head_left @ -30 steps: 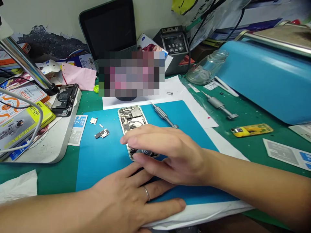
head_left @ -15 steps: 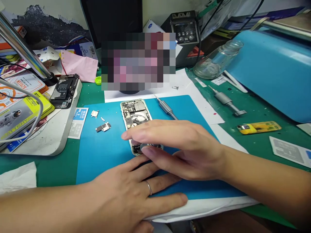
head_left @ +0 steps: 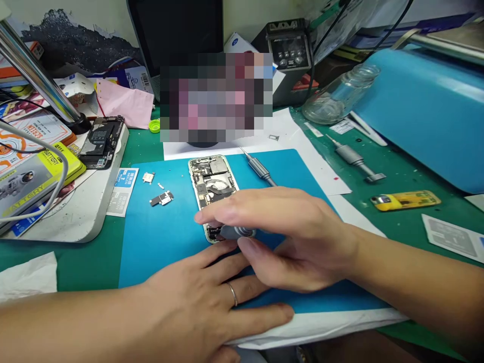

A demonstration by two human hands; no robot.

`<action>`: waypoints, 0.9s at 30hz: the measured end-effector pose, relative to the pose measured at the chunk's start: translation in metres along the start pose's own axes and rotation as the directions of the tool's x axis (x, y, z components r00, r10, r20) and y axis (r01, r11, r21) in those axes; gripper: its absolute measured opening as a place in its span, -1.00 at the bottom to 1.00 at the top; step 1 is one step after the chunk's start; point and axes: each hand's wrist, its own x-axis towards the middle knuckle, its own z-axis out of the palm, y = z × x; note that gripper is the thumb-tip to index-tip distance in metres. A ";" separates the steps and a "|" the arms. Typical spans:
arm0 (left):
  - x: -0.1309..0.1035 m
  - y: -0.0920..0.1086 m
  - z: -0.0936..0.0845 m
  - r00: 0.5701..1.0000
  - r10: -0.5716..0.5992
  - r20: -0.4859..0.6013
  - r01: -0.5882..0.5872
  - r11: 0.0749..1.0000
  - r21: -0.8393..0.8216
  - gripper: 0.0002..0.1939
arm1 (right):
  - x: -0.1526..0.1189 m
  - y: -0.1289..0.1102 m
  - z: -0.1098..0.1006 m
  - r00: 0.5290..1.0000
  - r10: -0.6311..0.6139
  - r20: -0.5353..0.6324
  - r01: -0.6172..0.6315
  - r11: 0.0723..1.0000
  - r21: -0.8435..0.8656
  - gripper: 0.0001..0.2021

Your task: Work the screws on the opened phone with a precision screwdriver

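Observation:
An opened phone (head_left: 212, 176) lies on the blue mat (head_left: 151, 257), its boards and round coil exposed. My right hand (head_left: 291, 232) is curled over its lower end, closed around a grey screwdriver (head_left: 245, 232) whose ridged handle shows between thumb and fingers; its tip is hidden. Below it, my left hand (head_left: 204, 292) rests with fingers spread, the index fingertip by the phone's bottom edge. A small dark-and-silver bracket (head_left: 162, 198) and a silver metal piece (head_left: 148, 177) lie left of the phone. Another grey screwdriver (head_left: 259, 169) rests at its right.
On the left, a second opened phone (head_left: 101, 142) and a yellow battery box (head_left: 34, 181) sit on a white stand (head_left: 86, 222). A glass jar (head_left: 342, 96), another screwdriver (head_left: 353, 159) and a yellow tool (head_left: 406, 200) lie to the right. A power supply unit (head_left: 289, 58) stands behind.
My right thumb has shifted down and away from the index finger, showing more of the screwdriver's ridged handle. My left hand stays almost where it was.

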 end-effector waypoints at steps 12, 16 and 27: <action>0.001 0.001 -0.002 1.000 -0.005 0.014 0.005 1.000 0.020 -0.38 | 0.002 -0.006 0.000 0.978 0.139 -0.153 -0.153 0.984 -0.088 -0.70; 0.002 0.002 -0.004 1.000 -0.002 0.012 0.001 0.999 0.036 -0.39 | 0.002 -0.006 -0.001 0.977 0.107 -0.185 -0.123 0.989 -0.079 -0.71; -0.001 0.007 0.004 0.999 -0.016 -0.034 0.022 0.977 0.213 -0.46 | -0.001 0.007 0.007 0.971 0.239 -0.024 -0.238 0.970 0.044 -0.74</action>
